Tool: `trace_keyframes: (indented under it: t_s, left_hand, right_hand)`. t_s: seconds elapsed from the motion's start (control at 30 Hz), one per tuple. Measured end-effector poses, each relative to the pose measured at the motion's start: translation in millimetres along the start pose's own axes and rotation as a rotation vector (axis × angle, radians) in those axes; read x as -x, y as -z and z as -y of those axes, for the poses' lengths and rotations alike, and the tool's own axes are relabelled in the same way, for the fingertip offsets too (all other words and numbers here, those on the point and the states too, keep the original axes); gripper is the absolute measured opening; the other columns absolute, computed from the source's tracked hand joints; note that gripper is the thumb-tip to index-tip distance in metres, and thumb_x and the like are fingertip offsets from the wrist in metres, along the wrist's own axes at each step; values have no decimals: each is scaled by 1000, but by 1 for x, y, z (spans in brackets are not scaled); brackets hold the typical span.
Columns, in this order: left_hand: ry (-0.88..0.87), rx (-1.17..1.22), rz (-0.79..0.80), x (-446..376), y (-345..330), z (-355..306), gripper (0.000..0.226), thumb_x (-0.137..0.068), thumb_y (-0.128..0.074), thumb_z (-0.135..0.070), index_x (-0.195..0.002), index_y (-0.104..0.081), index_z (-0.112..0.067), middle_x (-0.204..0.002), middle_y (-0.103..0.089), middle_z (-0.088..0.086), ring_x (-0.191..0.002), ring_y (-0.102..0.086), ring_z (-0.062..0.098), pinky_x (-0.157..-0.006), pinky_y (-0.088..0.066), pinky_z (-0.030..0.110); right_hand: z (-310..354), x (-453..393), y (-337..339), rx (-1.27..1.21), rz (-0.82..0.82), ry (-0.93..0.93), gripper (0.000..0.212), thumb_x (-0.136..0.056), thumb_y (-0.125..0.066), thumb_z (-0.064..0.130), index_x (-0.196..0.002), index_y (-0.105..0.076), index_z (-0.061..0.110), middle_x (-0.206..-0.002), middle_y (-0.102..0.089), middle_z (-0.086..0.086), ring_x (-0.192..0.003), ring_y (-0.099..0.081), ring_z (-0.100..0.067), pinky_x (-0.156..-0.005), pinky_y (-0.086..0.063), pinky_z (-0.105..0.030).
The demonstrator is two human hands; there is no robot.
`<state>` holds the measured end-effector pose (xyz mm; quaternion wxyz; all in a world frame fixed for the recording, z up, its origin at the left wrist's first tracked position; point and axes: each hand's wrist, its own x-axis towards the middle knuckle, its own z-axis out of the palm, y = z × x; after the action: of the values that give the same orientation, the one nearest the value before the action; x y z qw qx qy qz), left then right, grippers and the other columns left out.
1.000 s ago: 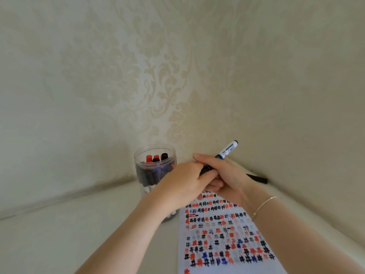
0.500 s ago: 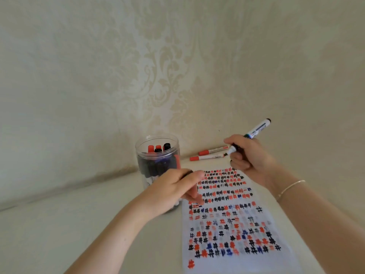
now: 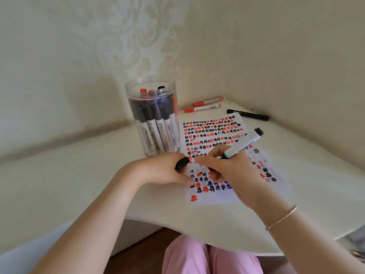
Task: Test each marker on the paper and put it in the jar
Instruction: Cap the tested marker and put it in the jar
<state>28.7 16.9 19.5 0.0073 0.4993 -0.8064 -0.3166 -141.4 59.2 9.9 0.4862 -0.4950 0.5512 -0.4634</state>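
Gripping a white-barrelled marker with curled fingers, the right hand holds its tip down over the paper, barrel slanting up to the far right. The left hand pinches the black cap at the paper's left edge. The jar of markers stands just beyond.

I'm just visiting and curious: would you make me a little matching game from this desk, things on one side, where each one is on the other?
Things:
1. black cap
2. uncapped marker
3. two red markers
4. black marker

Places:
A. lying by the right wall
B. in the left hand
C. lying behind the paper, right of the jar
D. in the right hand

Pairs: 1-B, 2-D, 3-C, 4-A
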Motion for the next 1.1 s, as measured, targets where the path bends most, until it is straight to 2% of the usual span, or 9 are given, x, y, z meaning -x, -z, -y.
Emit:
trace_keyframes:
  t_s: [0.13, 0.3, 0.5, 0.63, 0.77, 0.83, 0.9, 1.03, 1.1]
  left_hand:
    - [12, -37, 18, -1, -3, 2, 40, -77, -74, -43, -74, -42, -20, -71, -41, -5, -64, -38, 13, -57, -29, 27]
    - [28, -50, 48, -5, -4, 5, 42, -76, -73, -49, -74, -42, -21, -73, -42, -4, -65, -39, 15, -60, -31, 30]
    - [37, -85, 80, -6, -3, 4, 40, -77, -71, -50, -75, -43, -21, -73, -44, -3, -65, -40, 15, -60, -33, 28]
    - [47, -110, 111, -9, 1, 0, 40, -78, -70, -49, -74, -42, -21, -71, -44, -3, -63, -40, 15, -59, -33, 28]
    - [64, -130, 141, -11, 3, -2, 40, -77, -70, -50, -74, -44, -21, -71, -45, -3, -63, -41, 15, -58, -33, 27]
    - [69, -137, 149, -12, 4, -2, 40, -77, -71, -51, -75, -44, -21, -72, -45, -3, -64, -41, 15, -58, -33, 27]
    - [75, -152, 149, -12, 4, -3, 40, -78, -70, -51, -75, -43, -21, -72, -45, -4, -63, -41, 14, -57, -33, 26]
    - [74, -176, 151, -10, 5, -7, 38, -80, -68, -50, -74, -43, -23, -71, -45, -5, -62, -41, 12, -55, -32, 25]
    - [77, -178, 152, -8, 5, -7, 38, -80, -68, -50, -74, -42, -23, -70, -45, -6, -61, -41, 12, -54, -32, 25]
  right_hand:
    - [-16, 10, -13, 52, -110, 43, 26, -82, -64, 4, -62, -48, 6, -47, -45, -4, -35, -44, -16, -38, -38, -23]
    - [-25, 13, -17, 212, -215, 136, 22, -76, -58, -1, -60, -44, 7, -50, -38, -9, -42, -33, -17, -40, -30, -22]
    - [-27, 14, -20, 234, -205, 119, 20, -77, -61, 1, -63, -46, 1, -51, -45, -14, -31, -40, -17, -37, -37, -25]
    - [-29, 14, -21, 274, -233, 171, 22, -77, -58, 0, -65, -40, -7, -56, -36, -11, -45, -29, -19, -41, -26, -26]
    - [-26, 15, -20, 235, -221, 150, 22, -77, -58, -2, -62, -42, 2, -53, -37, -11, -38, -32, -18, -37, -31, -25]
    - [-25, 15, -19, 218, -197, 124, 23, -77, -60, -1, -61, -44, -1, -50, -41, -12, -32, -39, -18, -37, -37, -26]
    - [-26, 14, -21, 240, -198, 140, 25, -77, -60, 0, -61, -41, -4, -50, -40, -11, -34, -36, -18, -38, -33, -25]
    - [-27, 14, -22, 294, -233, 192, 31, -79, -56, -2, -59, -35, 8, -52, -32, -7, -44, -27, -15, -41, -26, -24]
    - [-26, 15, -21, 291, -230, 191, 29, -79, -56, -4, -59, -36, 5, -53, -32, -8, -45, -27, -16, -41, -26, -23]
